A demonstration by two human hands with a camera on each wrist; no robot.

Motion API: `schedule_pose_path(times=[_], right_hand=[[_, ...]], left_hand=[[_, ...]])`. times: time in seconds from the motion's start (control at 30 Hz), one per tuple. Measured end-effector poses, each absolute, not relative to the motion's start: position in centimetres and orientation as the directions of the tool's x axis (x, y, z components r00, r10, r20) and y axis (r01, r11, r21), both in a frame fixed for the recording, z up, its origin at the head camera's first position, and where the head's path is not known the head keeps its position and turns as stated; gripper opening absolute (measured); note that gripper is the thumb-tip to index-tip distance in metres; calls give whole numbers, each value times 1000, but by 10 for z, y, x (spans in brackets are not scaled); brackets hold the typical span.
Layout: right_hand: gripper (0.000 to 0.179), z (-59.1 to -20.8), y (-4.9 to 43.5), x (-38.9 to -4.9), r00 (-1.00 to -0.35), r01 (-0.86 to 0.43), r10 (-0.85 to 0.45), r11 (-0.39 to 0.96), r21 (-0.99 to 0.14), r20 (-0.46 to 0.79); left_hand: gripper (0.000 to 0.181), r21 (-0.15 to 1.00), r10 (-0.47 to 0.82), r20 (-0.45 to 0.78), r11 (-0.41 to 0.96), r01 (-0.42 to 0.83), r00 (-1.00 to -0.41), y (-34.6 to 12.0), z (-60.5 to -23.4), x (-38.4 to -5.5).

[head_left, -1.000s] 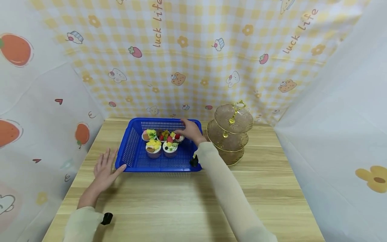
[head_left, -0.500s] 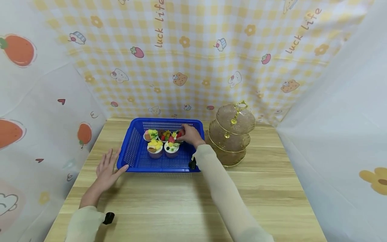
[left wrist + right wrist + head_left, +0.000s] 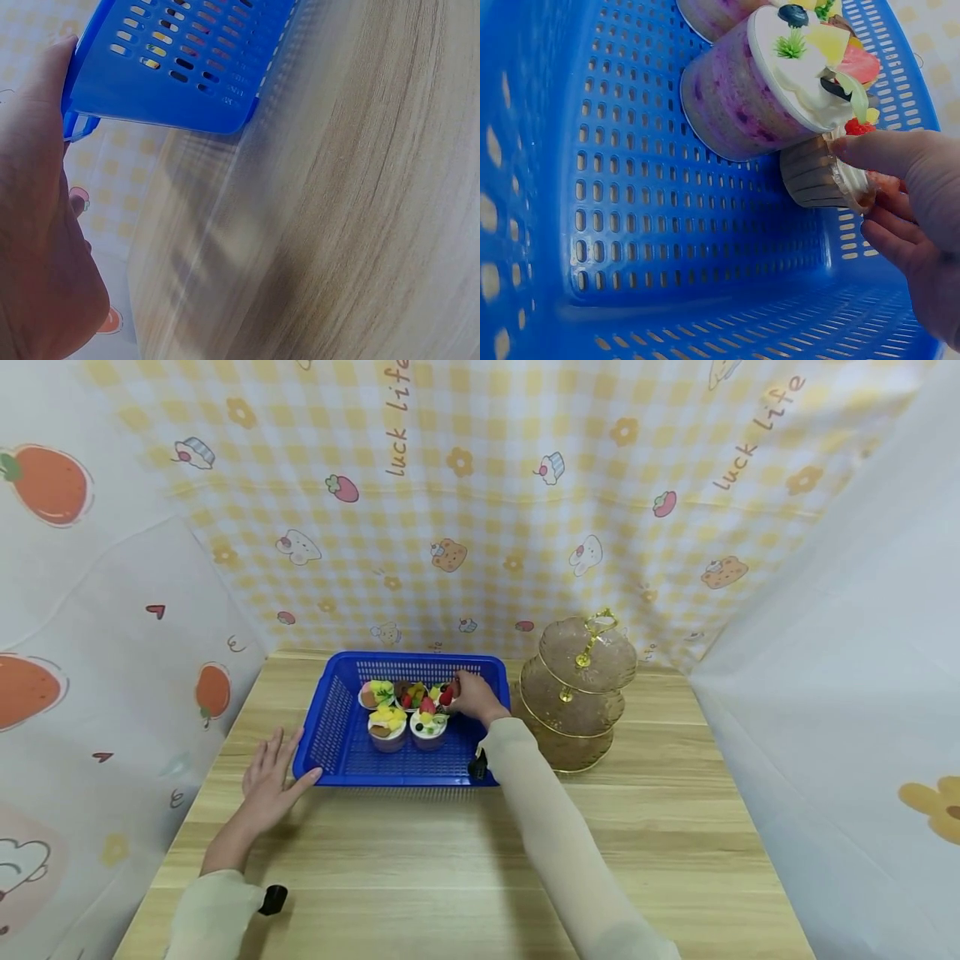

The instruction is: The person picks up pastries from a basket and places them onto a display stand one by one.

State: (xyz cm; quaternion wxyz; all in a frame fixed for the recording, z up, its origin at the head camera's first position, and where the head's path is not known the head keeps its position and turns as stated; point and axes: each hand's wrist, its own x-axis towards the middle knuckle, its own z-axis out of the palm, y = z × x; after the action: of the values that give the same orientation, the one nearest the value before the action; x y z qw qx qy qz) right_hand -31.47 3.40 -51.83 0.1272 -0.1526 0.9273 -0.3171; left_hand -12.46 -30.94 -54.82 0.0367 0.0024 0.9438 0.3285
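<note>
A blue plastic basket (image 3: 341, 768) holds several toy cupcakes and dessert cups. My right hand (image 3: 477, 697) reaches into its right side and pinches the rim of a fruit-topped cupcake (image 3: 810, 177) in a pleated paper cup, thumb on one side and fingers on the other. Against that cupcake stands a clear dessert cup (image 3: 731, 97) with purple layers, cream and fruit. A yellow-topped cup (image 3: 387, 731) is left of it. My left hand (image 3: 268, 785) lies at the basket's left front corner, fingers extended along the outside and thumb touching the rim.
To the right of the basket stands a three-tier cake stand (image 3: 573, 702) with gold rims and a gold handle. Everything rests on a wooden table (image 3: 420, 877). Behind hangs a yellow checked cloth (image 3: 487, 510).
My right hand has come down from above the cupcake and taken hold of its rim at the right side. The whole view has drifted slightly; the left hand stays at the basket corner.
</note>
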Motion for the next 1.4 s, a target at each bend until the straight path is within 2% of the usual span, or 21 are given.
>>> schedule_pose_path(times=[0.27,0.43,0.9,1.17,1.4], right_hand=[[31,-528,30,-321,-923,-232,-354,825,-515,-152],[31,-530,28,-321,-923,-231,-347,845,-483,-164],[25,-528,29,-317,-929,-206,-328,843,-497,-171],[29,-529,30,-319,-933,-189,-315,839,-510,-172],[33,-524,33,-318,-935,-177,-323,785,-594,-148]], left_hand=[[84,630,30,-77,776,-25,-997,-308,-547,-124],[84,628,27,-82,778,-31,-996,-309,-548,-124],[83,629,24,-74,777,-28,-997,-310,-550,-124],[83,626,23,-65,780,-23,-998,-309,-551,-125],[83,627,22,-66,779,-24,-998,-309,-551,-126]])
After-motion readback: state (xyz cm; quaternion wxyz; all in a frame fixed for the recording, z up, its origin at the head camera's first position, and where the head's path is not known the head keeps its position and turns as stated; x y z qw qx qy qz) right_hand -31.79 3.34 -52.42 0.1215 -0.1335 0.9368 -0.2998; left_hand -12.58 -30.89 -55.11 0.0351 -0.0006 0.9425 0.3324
